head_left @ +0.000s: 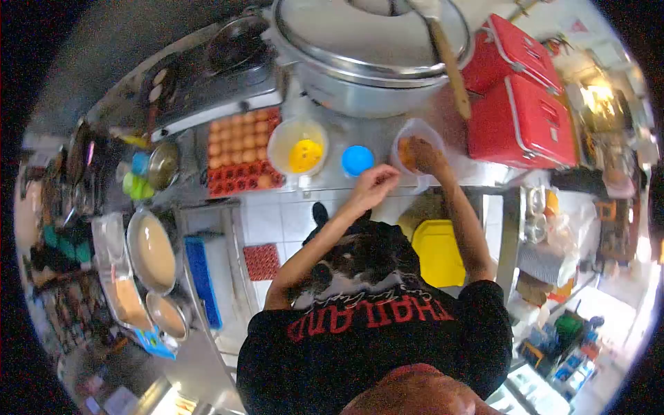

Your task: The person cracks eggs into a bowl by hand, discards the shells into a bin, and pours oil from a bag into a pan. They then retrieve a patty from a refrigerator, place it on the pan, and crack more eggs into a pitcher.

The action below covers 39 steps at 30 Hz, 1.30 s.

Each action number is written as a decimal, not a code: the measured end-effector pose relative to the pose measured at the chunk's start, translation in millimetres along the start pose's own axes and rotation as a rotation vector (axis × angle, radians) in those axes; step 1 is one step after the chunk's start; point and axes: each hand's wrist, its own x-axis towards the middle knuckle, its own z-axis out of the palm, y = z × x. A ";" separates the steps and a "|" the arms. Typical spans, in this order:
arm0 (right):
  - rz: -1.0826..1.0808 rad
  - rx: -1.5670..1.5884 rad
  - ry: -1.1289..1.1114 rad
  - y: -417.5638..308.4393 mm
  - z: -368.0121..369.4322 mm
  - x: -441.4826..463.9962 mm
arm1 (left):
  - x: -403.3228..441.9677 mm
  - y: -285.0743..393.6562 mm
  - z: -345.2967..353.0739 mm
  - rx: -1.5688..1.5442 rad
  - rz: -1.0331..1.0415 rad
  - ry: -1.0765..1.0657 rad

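My left hand [377,184] hovers at the counter's front edge, just below a blue round cup or lid [357,160]. Its fingers are loosely bent and apart, with nothing visible in them. My right hand [427,159] reaches down into a translucent plastic container [418,126], and its fingertips are hidden there. Something orange-brown [405,153], perhaps eggs or eggshells, shows beside that hand. Left of the blue cup stands a translucent tub [279,146] with yellow egg yolks [305,155] in it. A red tray [220,187] farther left bears several brown eggs [238,138].
A large lidded metal pot [366,93] stands behind the containers, with a wooden-handled tool [449,66] across its lid. Red boxes [519,124] flank it at right. A stove [207,97] is at back left. Bowls of pale liquid [153,249] sit at left; a yellow bin [440,254] is below.
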 end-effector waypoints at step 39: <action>0.671 0.645 0.763 -41.9 -58.2 -41.1 | 97.8 10.9 39.4 0.241 0.300 0.193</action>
